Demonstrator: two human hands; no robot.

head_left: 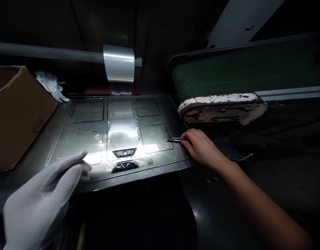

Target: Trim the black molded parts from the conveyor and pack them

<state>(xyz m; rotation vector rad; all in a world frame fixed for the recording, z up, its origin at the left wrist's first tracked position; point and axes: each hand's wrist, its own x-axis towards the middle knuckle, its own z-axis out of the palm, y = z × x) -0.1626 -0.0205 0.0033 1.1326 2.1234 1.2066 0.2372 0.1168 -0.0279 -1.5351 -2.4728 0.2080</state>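
A dim workstation is seen from above. The right hand (201,147), bare, is laid on the right edge of a dark metal plate (79,133), and a thin pair of tweezers (176,140) is pinched between thumb and fingertips, its tip pointing left over the plate; most of the tool is hidden inside the grip. The left hand (42,201), in a white glove, is held at the near left corner of the plate with its fingers loosely extended and nothing seen in them; its wrist is cut off by the lower edge of the picture.

Rectangular outlines are marked on the plate, and a strip of clear film (122,133) is laid down its middle under strong glare, so that its edges are hard to trace. At the near end of the strip two small dark parts (124,159) are set one behind the other; their detail cannot be made out.

At the far side a roll of clear film (119,63) is hung on a grey bar (45,52). A cardboard box (16,114) is cut off at the left, with a crumpled white glove (52,85) just beyond it. To the right a green conveyor belt (243,67) ends in a worn, flaking roller housing (222,107). Everything nearer than the plate is lost in shadow.
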